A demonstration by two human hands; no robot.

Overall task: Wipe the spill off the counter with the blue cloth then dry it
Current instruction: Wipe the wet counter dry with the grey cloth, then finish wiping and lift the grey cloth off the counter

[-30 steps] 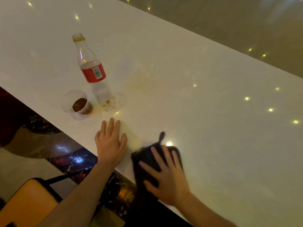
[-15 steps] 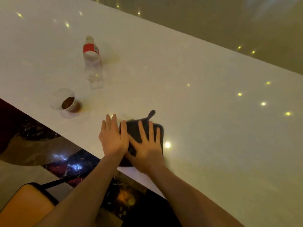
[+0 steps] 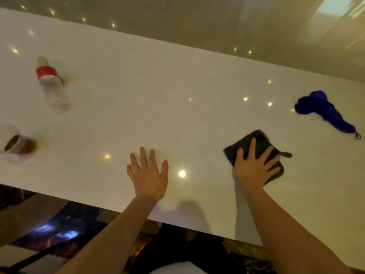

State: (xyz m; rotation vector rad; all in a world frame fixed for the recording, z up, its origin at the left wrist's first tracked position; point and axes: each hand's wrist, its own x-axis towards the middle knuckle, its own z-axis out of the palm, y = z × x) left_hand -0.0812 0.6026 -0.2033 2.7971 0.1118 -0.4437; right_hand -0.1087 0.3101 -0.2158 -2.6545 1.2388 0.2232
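A long white counter (image 3: 197, 80) runs across the view. My right hand (image 3: 254, 167) presses flat on a folded dark grey cloth (image 3: 256, 141) near the front edge, fingers spread over it. My left hand (image 3: 148, 173) lies flat on the bare counter, fingers apart, holding nothing. A crumpled blue cloth (image 3: 324, 111) lies on the counter at the far right, beyond my right hand and apart from it. Faint yellowish stains show beside the bottle (image 3: 52, 86) and the cup (image 3: 17, 143).
A clear plastic bottle with a red label stands at the left. Nearer the front left edge is a clear cup holding brown liquid. The counter's front edge runs below my wrists, with dark marbled floor beneath.
My right hand has slid the dark grey cloth to the right, away from my left hand. The view has swung right, bringing the blue cloth into sight.
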